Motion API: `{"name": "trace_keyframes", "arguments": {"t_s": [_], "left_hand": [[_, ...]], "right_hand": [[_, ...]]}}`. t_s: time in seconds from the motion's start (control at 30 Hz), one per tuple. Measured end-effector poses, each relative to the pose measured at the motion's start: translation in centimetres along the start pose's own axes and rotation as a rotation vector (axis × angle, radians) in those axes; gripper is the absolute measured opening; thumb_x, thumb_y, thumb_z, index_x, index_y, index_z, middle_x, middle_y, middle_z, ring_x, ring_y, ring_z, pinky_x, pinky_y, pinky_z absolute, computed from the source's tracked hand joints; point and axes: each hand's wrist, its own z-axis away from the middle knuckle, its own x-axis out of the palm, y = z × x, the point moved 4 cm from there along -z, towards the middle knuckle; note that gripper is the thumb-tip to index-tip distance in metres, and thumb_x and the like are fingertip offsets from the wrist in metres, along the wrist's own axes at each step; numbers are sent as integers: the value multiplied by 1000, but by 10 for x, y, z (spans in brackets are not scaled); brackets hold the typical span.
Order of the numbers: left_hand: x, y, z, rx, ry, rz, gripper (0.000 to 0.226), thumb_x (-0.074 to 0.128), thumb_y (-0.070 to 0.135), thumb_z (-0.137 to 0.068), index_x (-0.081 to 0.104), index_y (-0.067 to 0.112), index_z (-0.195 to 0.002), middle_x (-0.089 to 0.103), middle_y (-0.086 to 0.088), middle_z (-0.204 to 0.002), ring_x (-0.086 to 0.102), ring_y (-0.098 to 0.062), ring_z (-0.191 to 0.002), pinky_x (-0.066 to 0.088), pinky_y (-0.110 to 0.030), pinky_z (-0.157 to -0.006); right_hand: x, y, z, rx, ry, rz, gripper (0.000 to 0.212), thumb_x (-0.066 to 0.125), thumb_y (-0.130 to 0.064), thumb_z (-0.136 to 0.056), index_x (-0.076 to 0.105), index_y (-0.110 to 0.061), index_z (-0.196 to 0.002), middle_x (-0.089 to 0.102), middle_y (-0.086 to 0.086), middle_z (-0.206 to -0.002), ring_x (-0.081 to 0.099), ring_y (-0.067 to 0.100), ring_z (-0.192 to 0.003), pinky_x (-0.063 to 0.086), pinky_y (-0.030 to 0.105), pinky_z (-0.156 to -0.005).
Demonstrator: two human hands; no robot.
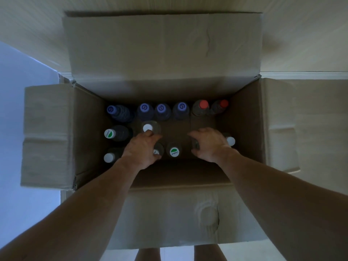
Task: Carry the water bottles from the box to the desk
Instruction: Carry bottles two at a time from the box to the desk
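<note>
An open cardboard box (243, 117) holds several upright water bottles, seen from above. Blue-capped bottles (162, 108) and two red-capped ones (203, 104) line the far wall. White-capped (147, 128) and green-and-white-capped bottles (174, 152) stand nearer. My left hand (141, 149) reaches into the box and curls around a bottle (159, 147) whose cap is mostly hidden. Its fingertips touch the white-capped bottle beyond. My right hand (210, 145) curls around a dark bottle (195, 145) beside another white-capped one (230, 141).
All four box flaps are folded outward: far (162, 49), left (47, 134), right (301, 125) and near (169, 215). The box stands on a pale floor against a wall with a white skirting board (301, 74). My legs show below the near flap. The desk is not in view.
</note>
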Motion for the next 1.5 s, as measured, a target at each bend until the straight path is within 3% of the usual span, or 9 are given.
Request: {"name": "trace_keyframes", "arguments": {"t_s": [0.2,0.33,0.5,0.93,1.23,1.37,1.4,1.5], "left_hand": [[19,-8,-13,10,-88,-13,83,81,34,-82,39,30,-153,38,1,-155,45,-26,-137,42,-40,-111],[35,-16,-27,6,-154,-63,80,82,32,-81,42,29,-151,47,0,-148,49,-25,-134,44,-39,-108],[50,-25,-39,8,-167,-83,77,82,31,-82,43,30,-149,48,-1,-147,51,-26,-132,44,-39,-106],[62,-30,-58,50,-203,-86,72,79,26,-84,44,29,-147,52,-2,-144,55,-26,-128,47,-41,-105],[20,-22,-26,-8,-87,273,72,89,25,-73,58,24,-137,64,-3,-132,60,-22,-121,51,-37,-101],[-18,-17,-8,-19,-59,444,63,91,26,-65,64,30,-122,68,8,-113,66,-11,-103,54,-31,-87],[-29,-16,-5,-19,-54,485,56,91,26,-62,66,34,-112,69,12,-106,66,-7,-97,55,-30,-84],[-68,-8,5,-11,-79,565,37,87,28,-60,66,33,-91,70,11,-89,67,-6,-86,57,-37,-81]], "right_hand": [[28,-26,-28,-85,-87,-7,66,75,-40,-84,45,-34,-142,53,2,-136,48,27,-128,37,43,-106],[52,-30,-45,-70,-163,-57,77,79,-35,-82,38,-32,-148,50,5,-142,48,29,-130,40,43,-108],[67,-31,-62,-76,-170,-101,85,81,-30,-81,34,-28,-151,48,9,-144,48,31,-131,41,42,-109],[81,-31,-83,-67,-136,-169,78,79,-18,-81,40,-22,-148,52,12,-142,51,33,-129,41,41,-109],[41,-21,-47,-43,-91,-461,80,85,-11,-73,49,-21,-144,57,4,-140,52,23,-129,40,34,-110],[3,-19,-24,2,-133,-696,63,88,-9,-68,63,-27,-122,64,-18,-103,59,6,-103,45,15,-81],[-7,-19,-18,11,-144,-738,59,89,-8,-67,64,-28,-116,66,-18,-101,61,7,-102,46,16,-82],[-42,-20,3,26,-139,-820,56,88,-9,-66,68,-24,-117,70,-1,-114,63,17,-111,47,38,-103]]}}
